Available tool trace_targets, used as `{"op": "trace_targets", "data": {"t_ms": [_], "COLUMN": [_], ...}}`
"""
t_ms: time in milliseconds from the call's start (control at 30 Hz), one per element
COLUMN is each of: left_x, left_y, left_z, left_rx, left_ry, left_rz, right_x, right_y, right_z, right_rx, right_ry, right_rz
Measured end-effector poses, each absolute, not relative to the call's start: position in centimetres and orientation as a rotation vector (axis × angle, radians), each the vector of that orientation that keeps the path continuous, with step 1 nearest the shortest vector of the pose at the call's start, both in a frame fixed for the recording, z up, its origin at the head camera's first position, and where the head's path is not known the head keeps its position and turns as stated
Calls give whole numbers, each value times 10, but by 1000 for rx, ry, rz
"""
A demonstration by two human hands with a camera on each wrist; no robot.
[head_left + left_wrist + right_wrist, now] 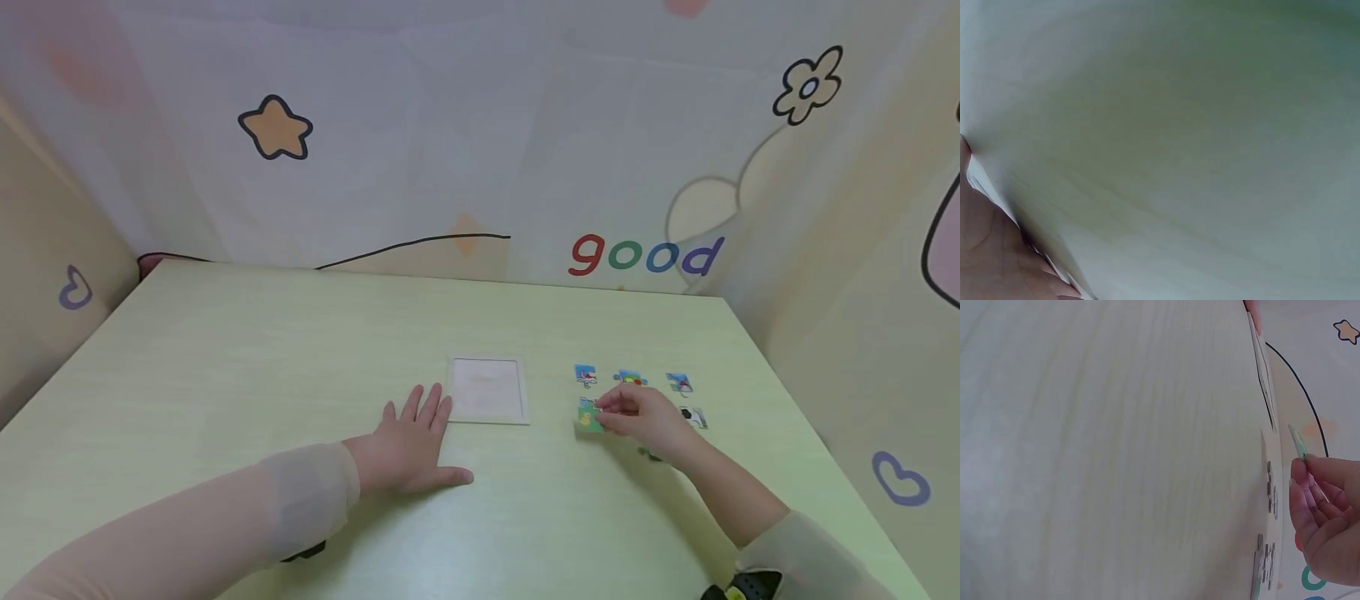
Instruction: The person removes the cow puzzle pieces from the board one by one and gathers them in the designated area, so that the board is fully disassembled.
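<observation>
My right hand (648, 421) pinches a green puzzle piece (588, 418) with a yellow figure on it between thumb and fingers. In the right wrist view the piece (1297, 442) shows nearly edge-on, raised off the table. Left of it lies a white puzzle tray (487, 390) with a thin raised rim and no pieces inside. My left hand (411, 446) rests with spread fingers on the table, fingertips at the tray's left edge. Around my right hand lie several loose puzzle pieces, among them a blue one (679, 382) and a black-and-white one (693, 417); the hand partly hides others.
The pale table (225, 375) reaches back to a printed cloth wall (420, 150) with a star, a flower and the word "good". Cloth walls also stand at the left and right sides. More pieces (1266, 565) lie flat in the right wrist view.
</observation>
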State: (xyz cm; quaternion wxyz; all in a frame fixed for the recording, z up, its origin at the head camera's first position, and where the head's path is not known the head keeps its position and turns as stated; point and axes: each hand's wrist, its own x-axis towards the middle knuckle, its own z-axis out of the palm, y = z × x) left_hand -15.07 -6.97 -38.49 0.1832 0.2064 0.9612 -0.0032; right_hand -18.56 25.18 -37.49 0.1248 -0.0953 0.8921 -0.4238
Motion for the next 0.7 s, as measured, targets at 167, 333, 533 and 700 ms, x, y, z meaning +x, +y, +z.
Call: {"op": "trace_targets", "data": {"t_ms": [167,333,533,700], "left_x": [-153,-154,-156,-158], "left_y": [-70,-71,-77,-90], "left_z": [-387,-390,-389,-387], "left_rx": [588,586,602,627], "left_ry": [2717,2722,2725,2724], "left_rz": [0,3,52,103], "right_x": [-181,-180,-177,-174], "right_y": [259,261,257,250], "right_z": [-379,-386,-386,-373], "right_rx": [-242,-292,-324,-379], "right_ry": [2619,2667,2730,2825], "right_rz": [-1148,-1023,-909,-779]}}
